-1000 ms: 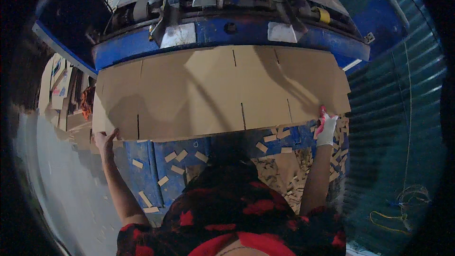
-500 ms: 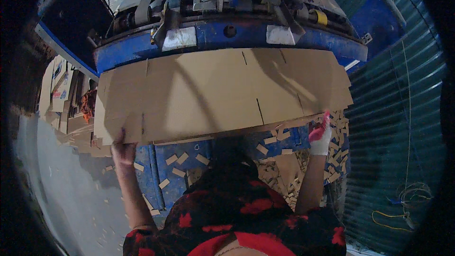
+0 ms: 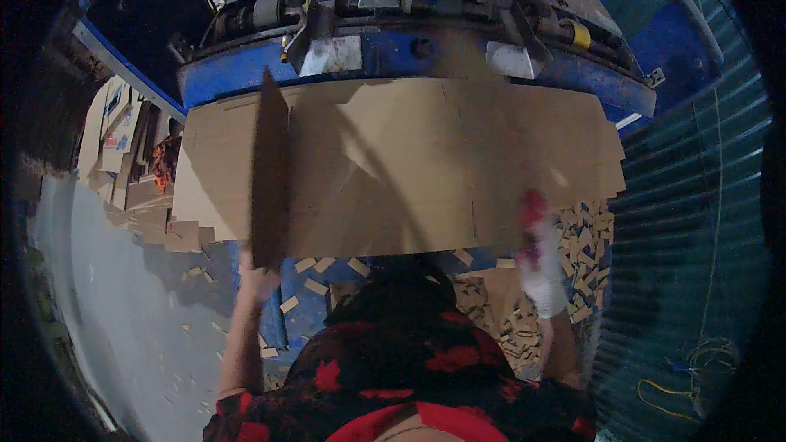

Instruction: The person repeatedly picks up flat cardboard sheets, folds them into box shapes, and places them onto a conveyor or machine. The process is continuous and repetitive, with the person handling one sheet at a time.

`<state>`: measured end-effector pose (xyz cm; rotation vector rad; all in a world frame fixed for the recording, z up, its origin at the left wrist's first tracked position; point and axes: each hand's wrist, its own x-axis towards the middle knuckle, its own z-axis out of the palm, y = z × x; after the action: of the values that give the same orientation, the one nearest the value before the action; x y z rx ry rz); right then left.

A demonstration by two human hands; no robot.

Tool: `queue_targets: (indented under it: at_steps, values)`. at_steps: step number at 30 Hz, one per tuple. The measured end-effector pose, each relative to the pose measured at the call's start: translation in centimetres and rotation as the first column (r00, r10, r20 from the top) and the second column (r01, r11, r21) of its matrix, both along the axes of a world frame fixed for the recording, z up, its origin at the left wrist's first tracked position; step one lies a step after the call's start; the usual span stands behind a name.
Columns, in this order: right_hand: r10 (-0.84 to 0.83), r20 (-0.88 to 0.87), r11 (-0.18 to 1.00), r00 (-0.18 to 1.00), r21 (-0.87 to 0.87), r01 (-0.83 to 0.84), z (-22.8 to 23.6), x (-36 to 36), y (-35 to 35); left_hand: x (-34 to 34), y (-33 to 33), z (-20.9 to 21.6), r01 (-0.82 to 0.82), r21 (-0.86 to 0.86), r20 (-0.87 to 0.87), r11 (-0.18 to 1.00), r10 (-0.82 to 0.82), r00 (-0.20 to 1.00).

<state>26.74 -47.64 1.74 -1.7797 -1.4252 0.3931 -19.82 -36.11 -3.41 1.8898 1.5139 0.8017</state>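
A brown cardboard sheet lies across the front of a stack of similar sheets. Its left panel is folded up and stands nearly on edge. At the bottom of that panel, my bare left hand grips the cardboard, its fingers partly hidden. The sheet's right part is smeared by motion and looks raised too. My right hand, in a white glove with red fingers, is closed at this part's near edge; its fingers are blurred.
Beyond the stack stands a blue machine with belts, rollers and metal guide plates. Small cardboard offcuts litter the area below and to the right. A green corrugated wall runs along the right. More cardboard stands at left.
Both hands have moved inward, toward each other. The sheet's left panel has swung up from flat, and its right part has lifted in a blur. The sheet's near edge sits closer to me.
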Motion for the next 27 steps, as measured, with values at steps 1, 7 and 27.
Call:
queue_targets:
  at_steps: [1, 7, 27]
  values:
    - [0.268, 0.463, 0.950, 0.845, 0.018, -0.311, -0.1, -0.9, 0.8, 1.7, 0.1, -0.5, 0.086, 0.102, 0.046, 0.991, -0.091, 0.995]
    - [0.336, 0.840, 0.882, 0.425, -0.121, -0.456, -0.7, -0.9, 5.3, 7.0, 3.3, 1.9, 0.246, 0.303, -0.259, 0.921, -0.169, 0.951]
    - [0.040, 0.947, 0.986, 0.318, 0.014, -0.163, -0.9, 7.8, 37.9, 19.0, 36.4, 3.4, 0.168, 0.437, -0.600, 0.884, 0.148, 0.786]
